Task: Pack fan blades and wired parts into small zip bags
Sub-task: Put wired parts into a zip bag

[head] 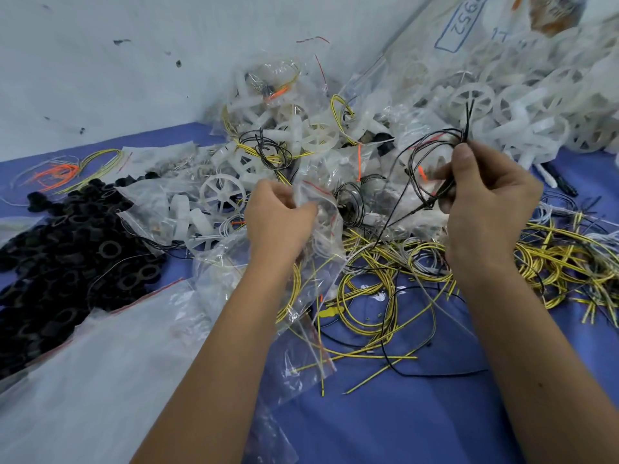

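Pinching a coiled bundle of thin black wire [432, 162] between thumb and fingers, your right hand [485, 209] keeps a closed grip on it, the wire's loose ends poking up above the thumb. Just left of that grip, your left hand [278, 212] is closed on the mouth of a small clear plastic zip bag [318, 209], which hangs down from the fingers. Below and right of both grips, loose yellow-and-black wires [385, 296] sprawl over the blue table [402, 423]. Beyond your grips lie white plastic fan blades [222, 192]; far left sits a heap of black rings [67, 256].
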`<state>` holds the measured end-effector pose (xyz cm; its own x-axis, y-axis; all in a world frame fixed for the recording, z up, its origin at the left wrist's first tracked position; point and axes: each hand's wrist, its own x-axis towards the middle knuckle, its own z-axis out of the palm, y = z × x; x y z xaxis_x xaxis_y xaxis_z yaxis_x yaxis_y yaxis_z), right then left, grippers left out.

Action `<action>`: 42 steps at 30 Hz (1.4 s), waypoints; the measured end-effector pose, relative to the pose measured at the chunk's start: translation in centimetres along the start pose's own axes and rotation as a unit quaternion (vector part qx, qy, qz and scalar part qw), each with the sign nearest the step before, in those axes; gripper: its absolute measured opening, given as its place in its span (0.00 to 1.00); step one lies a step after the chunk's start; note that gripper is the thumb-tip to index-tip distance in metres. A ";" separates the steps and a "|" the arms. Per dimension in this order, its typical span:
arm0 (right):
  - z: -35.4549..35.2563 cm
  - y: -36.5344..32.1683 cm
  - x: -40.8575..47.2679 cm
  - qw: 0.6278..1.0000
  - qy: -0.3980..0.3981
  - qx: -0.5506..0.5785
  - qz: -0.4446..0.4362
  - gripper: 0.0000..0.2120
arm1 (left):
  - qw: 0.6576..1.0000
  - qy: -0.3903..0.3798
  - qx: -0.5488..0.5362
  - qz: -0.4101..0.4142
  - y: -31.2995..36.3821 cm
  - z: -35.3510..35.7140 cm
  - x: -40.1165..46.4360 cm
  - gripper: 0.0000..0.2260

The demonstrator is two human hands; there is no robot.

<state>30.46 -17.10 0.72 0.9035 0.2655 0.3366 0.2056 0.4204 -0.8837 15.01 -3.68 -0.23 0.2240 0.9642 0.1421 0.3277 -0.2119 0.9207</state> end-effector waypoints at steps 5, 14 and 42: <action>0.6 -0.2 -0.8 0.988 -0.137 -0.070 -0.024 0.07 | 0.993 -0.045 -0.057 0.091 1.6 0.4 -1.2 0.04; 1.0 0.3 -1.3 0.850 -0.334 -0.361 -0.190 0.05 | 0.963 0.011 -0.059 0.263 2.8 2.6 -3.8 0.09; 2.5 -0.8 -4.1 0.740 -0.392 0.375 0.398 0.13 | 0.928 -0.011 -0.041 0.371 4.4 3.3 -6.3 0.09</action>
<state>25.67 -16.37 0.84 0.0712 0.9858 0.1519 -0.8062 0.1465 -0.5732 18.04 -11.16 1.73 0.3793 0.5543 0.7409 0.0046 -0.8018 0.5975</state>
